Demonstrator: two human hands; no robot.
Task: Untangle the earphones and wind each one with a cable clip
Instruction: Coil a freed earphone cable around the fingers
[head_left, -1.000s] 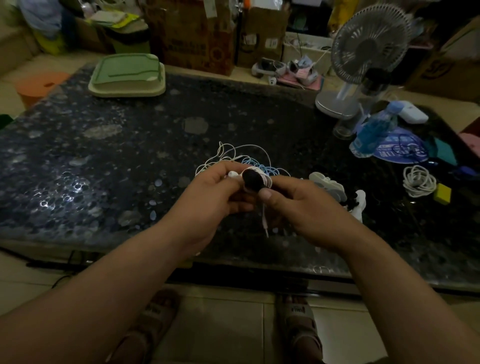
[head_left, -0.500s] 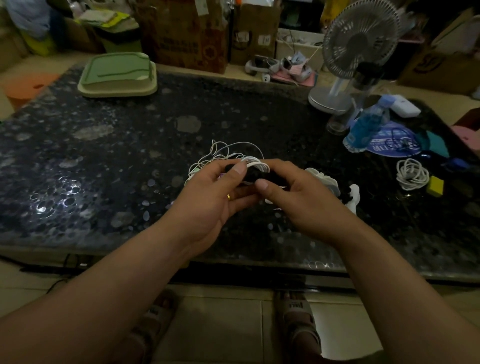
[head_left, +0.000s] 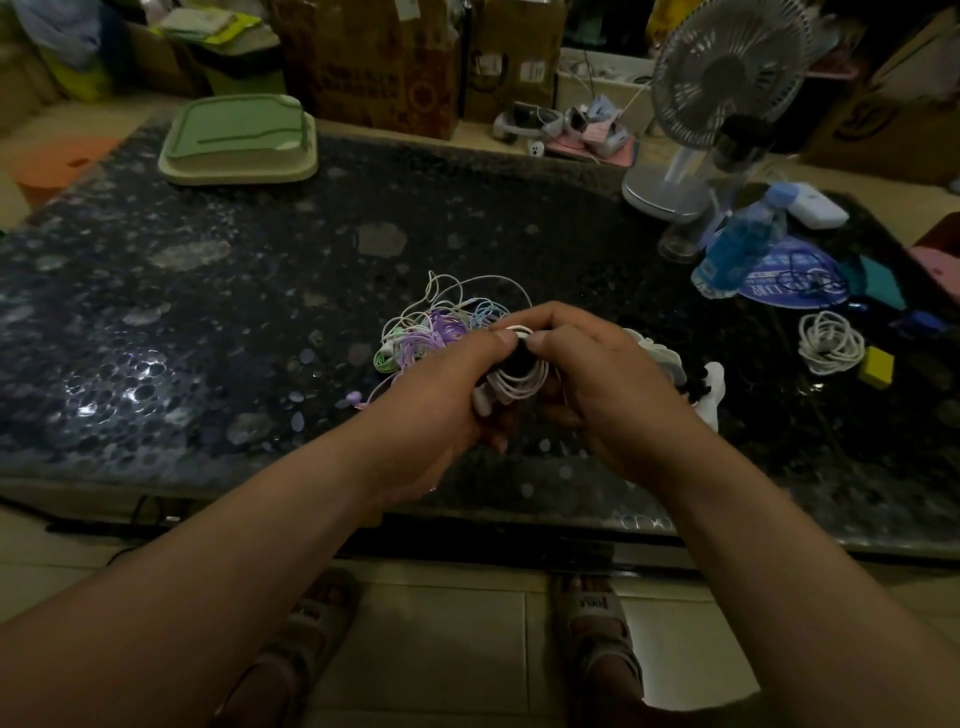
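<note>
A black cable clip (head_left: 517, 366) wound with a white earphone cable (head_left: 535, 382) sits between my two hands above the table's near edge. My left hand (head_left: 441, 400) grips it from the left, thumb on top; my right hand (head_left: 608, 384) pinches it from the right. Just behind my hands a tangle of purple, green, blue and white earphones (head_left: 441, 332) lies on the dark stone table (head_left: 208, 312). More clips, white and black (head_left: 696, 382), lie to the right, partly hidden by my right hand.
A coiled white cable (head_left: 830, 343) and a yellow block (head_left: 877, 366) lie at right. A blue bottle (head_left: 737, 247), a desk fan (head_left: 727, 98) and a printed blue sheet (head_left: 795, 280) stand at back right. A green lidded box (head_left: 239, 140) sits at back left.
Both hands have turned the clip and wound more white cable onto it; the plug that dangled below is now drawn in. The view has shifted slightly, showing more of the tangle.
</note>
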